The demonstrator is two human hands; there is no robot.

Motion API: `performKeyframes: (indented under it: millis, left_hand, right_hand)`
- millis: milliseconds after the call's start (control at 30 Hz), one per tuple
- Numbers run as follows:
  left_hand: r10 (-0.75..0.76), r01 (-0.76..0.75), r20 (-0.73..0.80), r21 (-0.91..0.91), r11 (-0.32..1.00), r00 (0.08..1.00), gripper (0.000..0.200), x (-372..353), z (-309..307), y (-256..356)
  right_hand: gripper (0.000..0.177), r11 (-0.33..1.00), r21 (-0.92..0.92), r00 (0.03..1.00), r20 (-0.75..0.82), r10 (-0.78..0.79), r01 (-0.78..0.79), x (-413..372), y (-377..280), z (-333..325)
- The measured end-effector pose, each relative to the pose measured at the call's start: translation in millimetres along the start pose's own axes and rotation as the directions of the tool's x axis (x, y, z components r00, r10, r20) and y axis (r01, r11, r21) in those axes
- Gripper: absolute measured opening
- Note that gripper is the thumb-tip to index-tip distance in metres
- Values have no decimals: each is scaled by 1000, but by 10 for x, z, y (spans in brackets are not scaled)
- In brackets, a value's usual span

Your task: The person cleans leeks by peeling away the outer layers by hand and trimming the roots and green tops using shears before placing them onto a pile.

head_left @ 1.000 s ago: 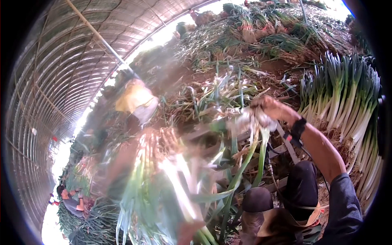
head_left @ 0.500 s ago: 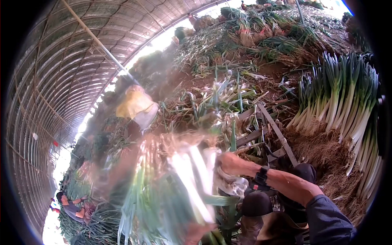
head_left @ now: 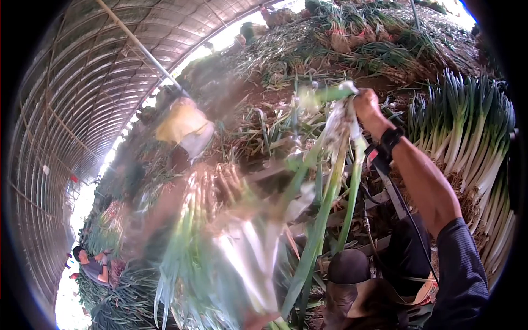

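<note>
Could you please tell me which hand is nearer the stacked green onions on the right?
Right. The right hand, gripping peeled leaves, is left of the stack; the left hand, lost in blur, is by the bunch, lower-left.

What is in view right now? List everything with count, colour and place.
onion bundle: one, green and white, blurred, lower centre
leaf strips: a few, green and pale, centre, hanging down
stacked onions: one stack, white and green, right
onion heaps: several, green-brown, top
bag: one, yellow and white, left of centre
another person: one, far lower left
tunnel roof: one, grey, left
wristband: one, black, right wrist
right hand: one, raised, fingers shut on the leaf strips
</note>
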State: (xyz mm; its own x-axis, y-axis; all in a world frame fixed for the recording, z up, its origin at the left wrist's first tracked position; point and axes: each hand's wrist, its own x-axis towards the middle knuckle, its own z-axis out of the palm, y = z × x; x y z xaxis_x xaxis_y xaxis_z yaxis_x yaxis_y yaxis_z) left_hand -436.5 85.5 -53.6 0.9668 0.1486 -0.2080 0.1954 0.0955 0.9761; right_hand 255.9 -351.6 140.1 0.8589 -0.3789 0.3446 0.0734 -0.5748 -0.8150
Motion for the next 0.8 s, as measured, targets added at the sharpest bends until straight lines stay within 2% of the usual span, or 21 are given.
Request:
performKeyframes:
  millis: [33,67,100,133,167,200,233,267,300,333,367,433,467,500,567,600,633,700,733,767,800]
  left_hand:
    - [-71,71,-4,75,995,997,66,-31,-19,155]
    - [-141,141,-11,148,979,990,65,-27,79,401]
    - [-203,275,-281,248,929,938,50,43,421,787]
    - [-226,314,-354,214,925,907,48,121,623,1054]
    - [-219,297,-361,175,939,906,47,125,652,1171]
    - [-213,283,-370,145,948,904,46,179,698,1302]
    - [-203,267,-382,122,956,902,45,207,716,1378]
    - [-194,253,-395,103,962,898,44,202,721,1425]
    - [-188,243,-404,89,966,895,43,202,721,1464]
    - [-187,240,-414,79,968,891,42,189,706,1480]
    - [-186,237,-420,72,969,888,41,193,677,1475]
    - [-189,232,-415,55,971,890,40,176,532,1328]
    - [-184,224,-400,56,973,898,39,158,392,1192]
    - [-197,239,-368,71,968,909,36,120,54,846]
    - [-211,290,-333,206,935,919,45,154,-94,715]
    - [-219,310,-317,272,911,923,50,184,-133,683]
    - [-237,303,-378,124,945,895,59,262,528,1449]
    - [-187,226,-307,97,969,933,58,277,494,1303]
    - [-161,189,-270,81,979,949,58,299,490,1244]
    - [-257,326,-335,168,930,906,36,263,1066,1929]
    - [-221,263,-308,102,959,925,27,264,1067,1834]
  right_hand:
    - [16,816,549,983,104,149,-182,-91,27,-312]
    - [15,866,481,988,-3,155,-135,-180,-212,-568]
    - [16,833,538,991,43,126,-129,-101,-227,-682]
    - [16,796,591,991,91,95,-130,-14,-178,-765]
    - [17,736,664,963,261,-64,-131,-18,-140,-890]
    - [18,666,729,885,402,-234,-155,-45,-150,-1027]
    - [24,590,807,688,426,-588,4,-219,-245,-1216]
    - [28,880,424,870,326,-370,215,-316,-281,-980]
    - [29,868,266,783,378,-495,420,-456,-217,-899]
    - [27,799,519,637,512,-576,304,-660,-149,-746]
    - [26,729,680,462,623,-631,77,-836,-36,-568]
    - [23,639,751,173,660,-731,-167,-1193,98,-351]
    - [24,736,594,168,729,-663,325,-1618,-140,-487]
    - [23,705,645,129,704,-698,293,-1909,-249,-449]
    - [28,634,693,69,655,-753,344,-2383,-592,-526]
    - [35,588,687,43,634,-772,426,-2552,-839,-707]
    - [42,681,640,-3,729,-684,357,-2644,-1031,-780]
    - [54,773,635,-48,772,-634,2,-2848,-962,-599]
    - [55,730,646,-40,742,-669,-225,-2968,-837,-396]
    - [57,648,622,-31,711,-703,-439,-3088,-709,-192]
    - [57,572,578,-38,683,-730,-582,-3173,-666,-107]
